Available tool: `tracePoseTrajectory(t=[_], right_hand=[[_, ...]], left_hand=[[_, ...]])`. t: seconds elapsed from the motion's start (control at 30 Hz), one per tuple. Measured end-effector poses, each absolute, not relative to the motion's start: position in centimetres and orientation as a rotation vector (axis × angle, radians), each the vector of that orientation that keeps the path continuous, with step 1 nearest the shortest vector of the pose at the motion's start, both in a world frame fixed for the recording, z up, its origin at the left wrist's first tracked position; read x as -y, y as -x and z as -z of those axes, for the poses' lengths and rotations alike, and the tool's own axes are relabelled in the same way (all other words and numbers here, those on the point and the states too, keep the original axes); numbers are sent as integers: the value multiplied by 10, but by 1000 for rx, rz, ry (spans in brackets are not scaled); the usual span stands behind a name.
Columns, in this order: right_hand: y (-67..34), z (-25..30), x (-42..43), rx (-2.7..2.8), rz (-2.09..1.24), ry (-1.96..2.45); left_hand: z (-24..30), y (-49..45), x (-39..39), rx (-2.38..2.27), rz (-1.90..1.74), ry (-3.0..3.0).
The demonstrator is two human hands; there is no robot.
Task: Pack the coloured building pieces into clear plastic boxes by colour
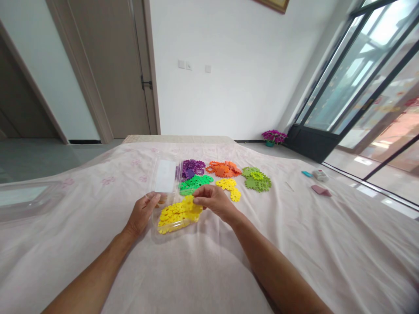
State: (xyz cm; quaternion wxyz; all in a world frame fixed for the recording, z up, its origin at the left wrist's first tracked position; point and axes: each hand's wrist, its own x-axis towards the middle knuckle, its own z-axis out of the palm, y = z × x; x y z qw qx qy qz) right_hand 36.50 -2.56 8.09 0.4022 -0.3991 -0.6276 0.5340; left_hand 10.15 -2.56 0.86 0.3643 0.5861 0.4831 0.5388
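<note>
A clear plastic box point(156, 223) lies on the pink sheet, holding yellow snowflake pieces point(175, 214); its lid point(164, 175) stands open behind. My left hand point(143, 212) grips the box's left rim. My right hand point(213, 200) pinches yellow pieces at the box's right end. Behind the box lie sorted heaps: purple point(192, 167), green point(195, 183), orange point(224, 168), a small yellow heap point(229, 187) and light green point(257, 179).
The pink flowered sheet point(203, 261) covers a bed. Another clear container point(26, 198) lies at the far left. A small white object point(320, 175) and a pink item point(321, 190) lie at the right. Potted purple flowers point(274, 137) stand by the glass doors.
</note>
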Motion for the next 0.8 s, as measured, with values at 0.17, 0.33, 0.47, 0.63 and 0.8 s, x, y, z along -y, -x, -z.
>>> tracePoseTrajectory(t=[0.17, 0.33, 0.47, 0.63, 0.8], right_hand=[[-376, -68, 13, 1736, -1059, 1115], [-409, -58, -12, 1795, -588, 1416], [-444, -61, -20, 1885, -175, 1753], [-493, -63, -26, 1942, -158, 2171], [-509, -55, -29, 1999, -344, 2297]], left_hand=[[-13, -103, 28, -1233, -1384, -1516], [-14, -103, 29, -1218, -1384, -1508], [-11, -102, 27, -1214, -1385, -1494], [-10, -102, 26, -1211, -1388, -1512], [-9, -102, 26, -1214, -1398, -1511]])
